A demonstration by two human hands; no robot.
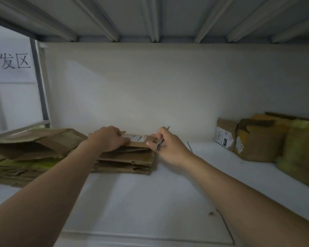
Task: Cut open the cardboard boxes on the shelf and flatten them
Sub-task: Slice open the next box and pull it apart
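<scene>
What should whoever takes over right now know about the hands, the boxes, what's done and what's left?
Left hand: presses down on the small labelled box on top of the centre stack.
Right hand: grips the cutter at that box's right end, blade tip up.
Done: flattened cardboard lies in the centre stack and the left pile.
Left: the bulky boxes at the shelf's right end look unflattened.
</scene>
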